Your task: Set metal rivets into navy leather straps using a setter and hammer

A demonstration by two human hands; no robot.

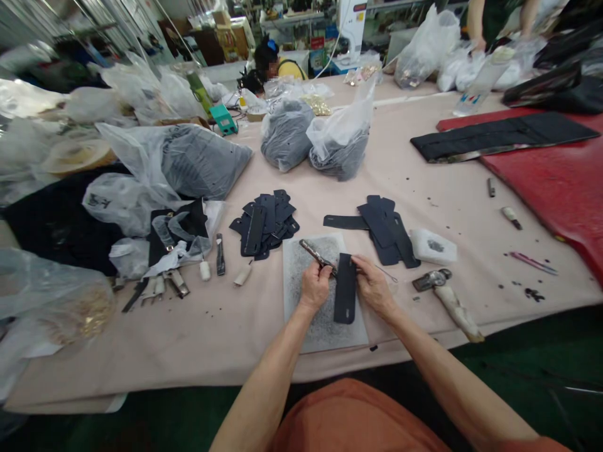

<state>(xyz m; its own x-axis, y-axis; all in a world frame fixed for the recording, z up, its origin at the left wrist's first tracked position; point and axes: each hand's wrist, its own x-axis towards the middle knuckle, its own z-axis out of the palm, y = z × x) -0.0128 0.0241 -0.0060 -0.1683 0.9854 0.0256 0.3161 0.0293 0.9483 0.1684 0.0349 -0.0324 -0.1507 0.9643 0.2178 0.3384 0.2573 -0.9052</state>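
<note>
The left hand [315, 285] has its fingers [308, 270] closed around a slim metal tool [316, 254] with a mottled handle, whose tip sits at the upper end of a black strip [345, 295]. The right hand [373, 282] comes in from the other side, its fingers [358, 262] pinched on the strip's top corner. The strip lies lengthwise on a speckled grey sheet [306, 314] near the front edge of the counter [202, 339].

Just beyond the sheet are a heap of black cut pieces [266, 223] and, to the right, a second heap [386, 229]. A hammer [447, 295] with a wrapped handle lies right of the sheet, past a white pad [433, 246]. Bagged grey pieces [287, 135] sit farther up the counter, and a red board [541, 169] runs along its right side. At the far end, a co-worker's hand [479, 44] reaches toward plastic bags [452, 72].
</note>
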